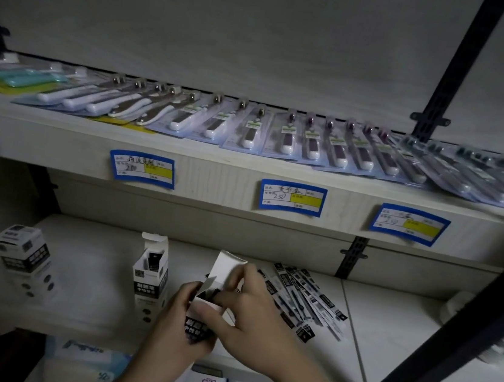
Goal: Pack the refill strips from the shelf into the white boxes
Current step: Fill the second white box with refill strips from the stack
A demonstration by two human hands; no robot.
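- The box you hold in your hands is white, with a black band carrying white characters.
- The open box standing to its left has the same white body and black printed band.
- Your refill strips are clear sleeves with black and white printing.
- The shelf under them is pale, near white.
- The price tags above have blue borders, white fields and a yellow block.
- The upper row's blister packs show white handles on lilac cards.

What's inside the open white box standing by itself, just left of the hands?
Through the open top of the standing white box, under its raised flap, dark black-and-white packets show, apparently refill strips. How many, and how far down they reach, is hidden by the box walls.
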